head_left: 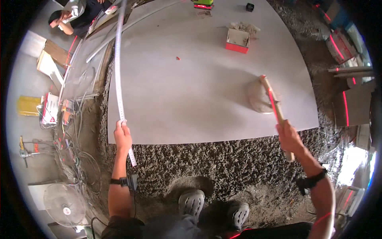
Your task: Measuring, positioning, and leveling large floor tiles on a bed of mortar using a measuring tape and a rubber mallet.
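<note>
A large grey tile slab (179, 99) lies on a rough, crumbly mortar bed (223, 161). My left hand (123, 136), at its near left edge, is closed around a long, pale measuring tape (118, 75). The tape runs away along the slab's left side, and its short near end sticks out below my hand, over the mortar. Over the near right part of the slab, my right hand (288, 136) grips the wooden handle of a mallet (256, 97). Its pale, rounded head is at the slab's surface; whether it touches I cannot tell.
A red-and-white open box (238, 46) and a green device with a red light (203, 4) stand on the slab. Tangled cables (81, 159) and a fan (65, 205) lie left. Another person (75, 16) is far left. Cardboard boxes (354, 104) line the right.
</note>
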`<state>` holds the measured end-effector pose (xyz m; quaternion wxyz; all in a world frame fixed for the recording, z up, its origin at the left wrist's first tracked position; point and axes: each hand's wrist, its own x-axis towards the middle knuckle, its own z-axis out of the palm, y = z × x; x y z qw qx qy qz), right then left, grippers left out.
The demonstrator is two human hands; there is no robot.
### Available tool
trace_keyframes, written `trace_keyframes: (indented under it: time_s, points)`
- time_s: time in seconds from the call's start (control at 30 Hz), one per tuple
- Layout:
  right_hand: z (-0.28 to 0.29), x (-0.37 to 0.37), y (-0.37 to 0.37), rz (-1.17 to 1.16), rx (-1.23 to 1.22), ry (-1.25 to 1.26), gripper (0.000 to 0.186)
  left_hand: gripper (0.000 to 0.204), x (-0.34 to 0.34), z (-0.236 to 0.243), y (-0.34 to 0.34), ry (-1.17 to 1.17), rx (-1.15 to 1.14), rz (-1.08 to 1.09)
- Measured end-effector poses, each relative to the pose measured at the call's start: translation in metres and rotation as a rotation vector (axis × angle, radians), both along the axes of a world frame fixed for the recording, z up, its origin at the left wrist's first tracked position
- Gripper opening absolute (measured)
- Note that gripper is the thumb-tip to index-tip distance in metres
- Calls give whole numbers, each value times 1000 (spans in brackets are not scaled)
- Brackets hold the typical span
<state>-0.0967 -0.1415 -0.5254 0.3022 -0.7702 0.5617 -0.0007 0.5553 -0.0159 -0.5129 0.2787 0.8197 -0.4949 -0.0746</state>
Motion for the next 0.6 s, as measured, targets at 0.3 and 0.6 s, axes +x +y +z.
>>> trace_keyframes:
  time_s: [0.3, 0.6]
  points:
    - [1, 139, 98, 342, -551, 271, 19, 22, 63, -43, -69, -328, 358, -51]
    - [151, 194, 142, -343, 151, -274, 29, 84, -58, -54, -94, -311, 326, -469]
